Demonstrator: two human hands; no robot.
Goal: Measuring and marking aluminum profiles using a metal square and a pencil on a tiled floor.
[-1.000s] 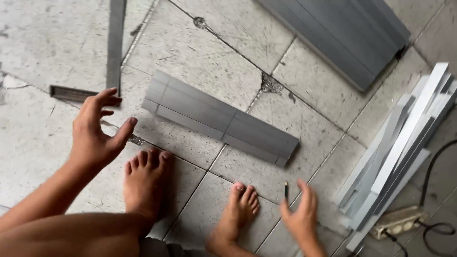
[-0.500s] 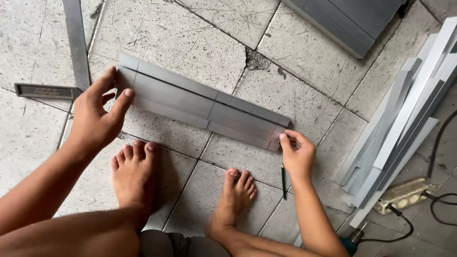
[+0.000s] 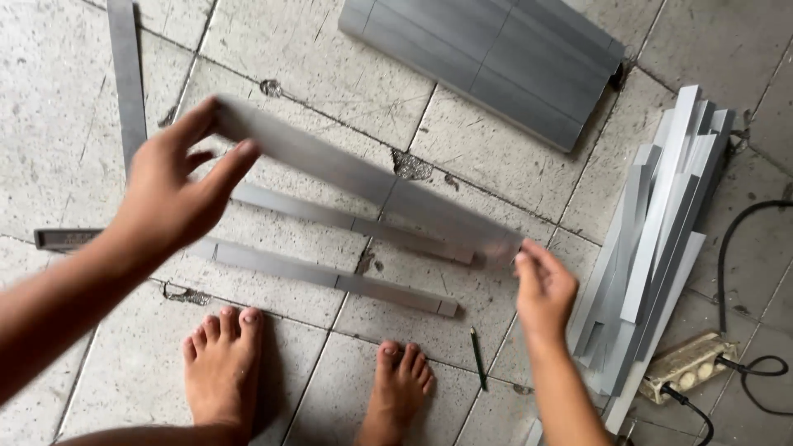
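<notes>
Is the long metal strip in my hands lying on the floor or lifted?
Lifted: both hands, left hand and right hand, hold the metal strip by its ends.

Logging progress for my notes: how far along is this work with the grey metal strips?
Apparently done: one ribbed grey panel lies flat at the top. In hand: the left hand and right hand hold a long strip by its ends, above the floor. Left: two floor strips beneath it, and a pile of loose strips at the right.

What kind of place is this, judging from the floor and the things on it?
Probably an informal workshop or building site. Grey metal strips lie piled on a cracked tile floor, beside a power socket block. Both hands lift another metal strip.
</notes>
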